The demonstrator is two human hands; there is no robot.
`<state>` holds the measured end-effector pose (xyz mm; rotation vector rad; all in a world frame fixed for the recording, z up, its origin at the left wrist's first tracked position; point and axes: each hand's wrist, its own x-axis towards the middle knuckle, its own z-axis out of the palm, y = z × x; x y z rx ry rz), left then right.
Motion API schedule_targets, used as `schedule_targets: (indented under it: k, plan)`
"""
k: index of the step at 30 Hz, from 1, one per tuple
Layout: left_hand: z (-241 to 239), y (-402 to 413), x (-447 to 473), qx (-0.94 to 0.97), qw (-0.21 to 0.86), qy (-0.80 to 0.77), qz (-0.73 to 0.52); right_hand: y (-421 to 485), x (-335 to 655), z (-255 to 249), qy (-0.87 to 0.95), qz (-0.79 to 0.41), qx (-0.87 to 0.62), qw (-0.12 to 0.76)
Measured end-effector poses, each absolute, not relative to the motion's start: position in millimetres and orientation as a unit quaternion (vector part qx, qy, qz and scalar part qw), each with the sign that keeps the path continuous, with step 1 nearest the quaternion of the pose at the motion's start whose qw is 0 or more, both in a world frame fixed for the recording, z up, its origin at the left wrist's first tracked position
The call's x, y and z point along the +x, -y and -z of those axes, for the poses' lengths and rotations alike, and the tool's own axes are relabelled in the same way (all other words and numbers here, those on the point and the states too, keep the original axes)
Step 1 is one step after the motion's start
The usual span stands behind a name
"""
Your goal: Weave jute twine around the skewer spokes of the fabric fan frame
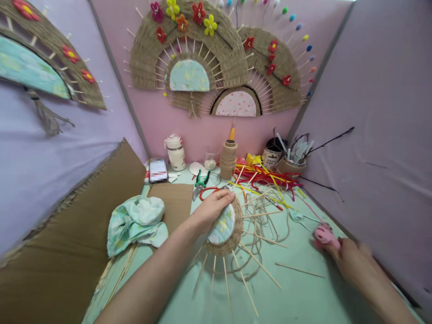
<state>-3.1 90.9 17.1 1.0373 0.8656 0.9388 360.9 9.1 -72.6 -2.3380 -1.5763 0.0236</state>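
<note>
My left hand (216, 209) is closed on the upper end of a half-round fan piece (224, 234). Pale green flowered cloth fills its middle, brown twine is woven round the curved rim, and thin wooden sticks radiate outward. At the right edge of the table, my right hand (347, 256) is wrapped round a pink glue gun (327, 236), slightly blurred. Between the two hands a single wooden stick (299, 270) lies on the table. Loose twine (266, 220) spreads in tangles beneath and beside the fan piece.
Crumpled green cloth (138, 220) and a cardboard sheet (177, 202) lie at left. Green-handled pliers (201, 180), red-handled scissors (207, 192), a twine spool (228, 159), coloured pipe cleaners (270, 175) and a white bottle (176, 153) stand or lie behind. Finished fans (189, 49) hang on the wall.
</note>
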Motion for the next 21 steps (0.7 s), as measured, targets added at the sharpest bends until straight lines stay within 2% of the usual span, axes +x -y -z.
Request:
schedule_targets:
  k: [2, 4, 7, 9, 11, 16, 21]
  plan:
    - [-17.3, -88.8, -1.9, 0.462, 0.690, -0.383, -0.405, -8.5, 360.8, 66.9, 0.567, 0.012, -0.812, 0.139]
    - [-18.1, -86.2, -0.2, 0.461, 0.701, -0.380, -0.388, -13.4, 345.5, 45.6, 0.587, 0.040, -0.794, 0.154]
    - [-22.4, -81.8, 2.1, 0.468, 0.703, -0.391, -0.367, -30.7, 298.0, 0.3, 0.680, -0.007, -0.668, 0.301]
    - [-26.6, -78.9, 2.8, 0.478, 0.696, -0.397, -0.359, -46.7, 260.9, -23.2, 0.738, -0.143, -0.562, 0.346]
    - [-30.5, -76.4, 3.3, 0.490, 0.692, -0.394, -0.355, -62.4, 230.3, -32.6, 0.760, -0.288, -0.463, 0.354]
    - [-32.8, -74.3, 5.2, 0.520, 0.675, -0.390, -0.351, -82.3, 201.8, -1.6, 0.678, -0.522, -0.383, 0.349]
    - [-30.1, -76.3, 6.4, 0.513, 0.686, -0.403, -0.322, -86.5, 207.7, 31.9, 0.602, -0.568, -0.409, 0.383]
